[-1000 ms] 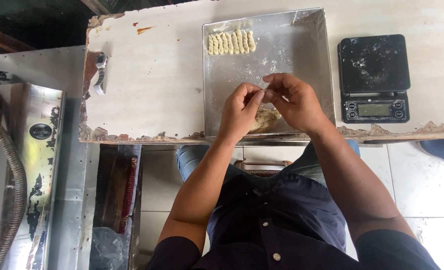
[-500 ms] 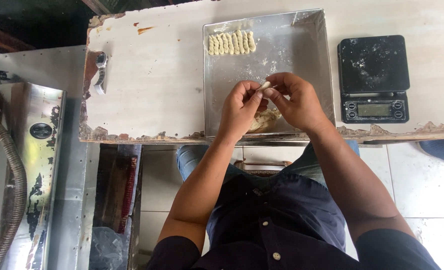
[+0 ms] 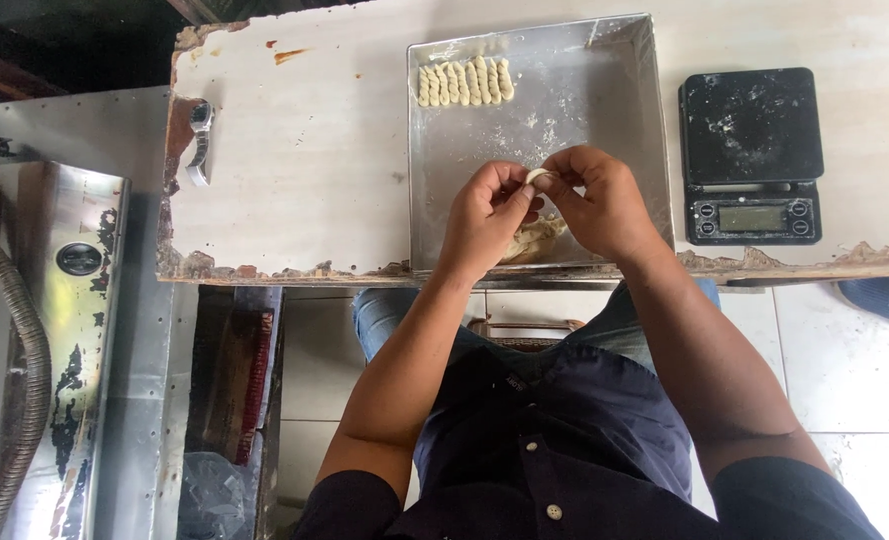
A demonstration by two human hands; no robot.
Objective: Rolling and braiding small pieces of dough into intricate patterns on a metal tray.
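Observation:
My left hand (image 3: 485, 215) and my right hand (image 3: 600, 200) meet over the near part of a square metal tray (image 3: 605, 110). Between their fingertips they pinch a small pale piece of dough (image 3: 538, 177). A larger lump of dough (image 3: 535, 240) lies on the tray just under the hands, partly hidden by them. At the tray's far left corner sits a row of several twisted dough pieces (image 3: 465, 82), side by side.
The tray rests on a worn white table (image 3: 295, 150) with a chipped front edge. A black digital scale (image 3: 752, 155) stands right of the tray. A wristwatch (image 3: 200, 140) lies at the table's left end. A metal machine with a hose (image 3: 25, 330) stands at left.
Both hands stay over the tray's near edge, fingers working the small dough piece; it now shows as a curved strip between the fingertips.

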